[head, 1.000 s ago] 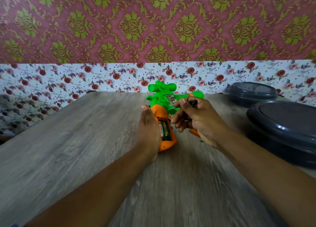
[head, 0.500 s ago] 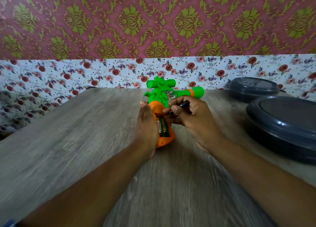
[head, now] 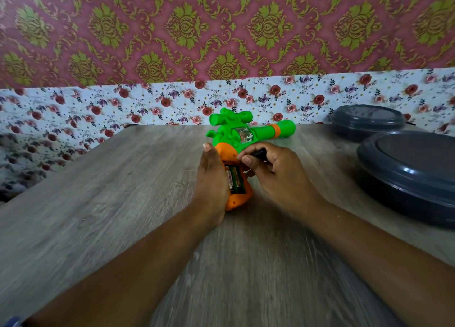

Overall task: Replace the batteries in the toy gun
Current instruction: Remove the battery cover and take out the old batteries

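**Toy gun held with its battery bay open**

While it lies on the grey wood-grain tabletop (head: 103, 203) at centre frame, the toy gun (head: 242, 139) points its green barrel toward 2 o'clock and its orange grip toward 6 o'clock. Batteries (head: 235, 180) sit in the grip's uncovered bay. At 9 o'clock of the grip, the left hand (head: 211, 183) presses flat against it, fingers straight. At 3 o'clock, the right hand (head: 275, 174) has its fingers curled tight around a small black tool (head: 258, 153) at the bay's upper edge. Two dark lidded containers (head: 406, 169) stand well apart at 3 o'clock.
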`<state>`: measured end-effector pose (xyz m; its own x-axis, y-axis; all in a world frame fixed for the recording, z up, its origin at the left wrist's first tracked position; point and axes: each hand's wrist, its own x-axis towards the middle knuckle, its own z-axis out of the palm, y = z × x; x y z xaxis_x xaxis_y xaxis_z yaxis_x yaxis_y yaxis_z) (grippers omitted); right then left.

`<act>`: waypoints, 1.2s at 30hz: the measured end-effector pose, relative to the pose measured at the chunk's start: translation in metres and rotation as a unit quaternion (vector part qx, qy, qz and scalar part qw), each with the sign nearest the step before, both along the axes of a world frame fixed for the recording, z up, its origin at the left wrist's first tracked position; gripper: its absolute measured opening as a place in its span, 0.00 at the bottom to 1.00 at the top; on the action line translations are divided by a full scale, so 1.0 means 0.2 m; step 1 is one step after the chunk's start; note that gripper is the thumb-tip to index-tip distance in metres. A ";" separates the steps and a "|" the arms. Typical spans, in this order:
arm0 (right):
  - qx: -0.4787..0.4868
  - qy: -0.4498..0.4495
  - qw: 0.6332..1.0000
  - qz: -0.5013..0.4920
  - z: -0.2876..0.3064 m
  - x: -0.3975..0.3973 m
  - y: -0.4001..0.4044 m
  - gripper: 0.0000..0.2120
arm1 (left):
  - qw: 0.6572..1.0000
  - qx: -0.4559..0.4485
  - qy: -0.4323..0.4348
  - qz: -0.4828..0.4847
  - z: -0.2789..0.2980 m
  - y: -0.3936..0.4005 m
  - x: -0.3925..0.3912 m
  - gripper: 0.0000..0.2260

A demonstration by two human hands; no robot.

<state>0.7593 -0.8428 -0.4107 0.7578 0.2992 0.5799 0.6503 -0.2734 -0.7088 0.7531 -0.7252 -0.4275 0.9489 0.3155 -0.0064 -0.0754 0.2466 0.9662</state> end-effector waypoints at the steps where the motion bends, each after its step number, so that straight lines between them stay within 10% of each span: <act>1: 0.005 -0.008 1.000 -0.003 0.00 0.00 0.00 0.05 | 1.000 0.003 0.001 0.002 0.00 0.00 0.00 0.27; 16: 0.019 -0.042 0.990 -0.130 0.01 0.00 0.02 0.12 | 0.990 0.110 -0.076 0.044 0.03 -0.04 -0.05 0.17; 36: -0.001 -0.071 0.997 -0.013 -0.04 -0.01 0.01 0.06 | 1.000 0.004 0.011 0.026 0.04 0.02 -0.02 0.19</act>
<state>0.7569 -0.8399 -0.4184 0.6757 0.2819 0.6811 0.7367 -0.2920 -0.6100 0.7492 -0.7219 -0.4197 0.9311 0.3641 -0.0236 -0.0671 0.2345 0.9698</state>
